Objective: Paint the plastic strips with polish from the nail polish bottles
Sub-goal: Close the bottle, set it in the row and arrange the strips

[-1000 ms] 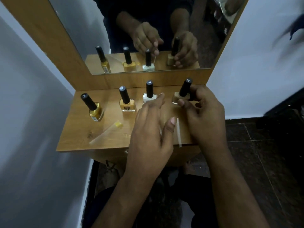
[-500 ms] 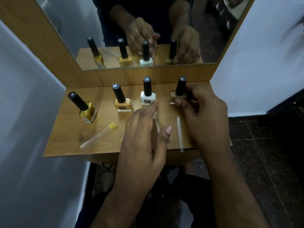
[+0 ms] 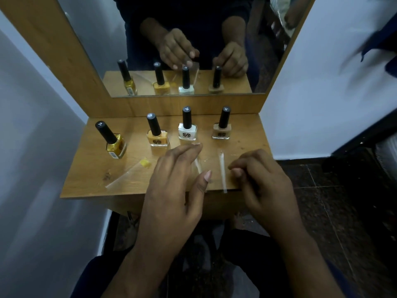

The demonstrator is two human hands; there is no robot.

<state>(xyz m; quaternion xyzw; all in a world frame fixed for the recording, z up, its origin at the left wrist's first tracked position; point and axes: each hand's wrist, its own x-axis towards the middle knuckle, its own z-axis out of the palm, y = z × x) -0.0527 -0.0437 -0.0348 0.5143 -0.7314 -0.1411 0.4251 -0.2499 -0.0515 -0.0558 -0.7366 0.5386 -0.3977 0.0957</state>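
Four black-capped nail polish bottles stand in a row on the wooden shelf (image 3: 90, 181): a yellow bottle (image 3: 116, 146), an orange bottle (image 3: 158, 138), a white bottle (image 3: 187, 131) and a beige bottle (image 3: 222, 131). A clear strip with a yellow tip (image 3: 129, 173) lies at the left. My left hand (image 3: 176, 175) lies with straight fingers over a second clear strip (image 3: 198, 165), thumb spread apart. A white-painted strip (image 3: 222, 171) lies between my hands. My right hand (image 3: 262, 179) hovers beside it at the shelf's near edge, fingers curled, holding nothing I can see.
A mirror (image 3: 214, 29) in a wooden frame stands behind the bottles and reflects them and both hands. White walls close in on both sides. Dark tiled floor (image 3: 333, 201) lies to the right, below the shelf.
My right hand let go of the beige bottle and drew back to the shelf's near edge beside the white strip. My left hand stayed over its strip.
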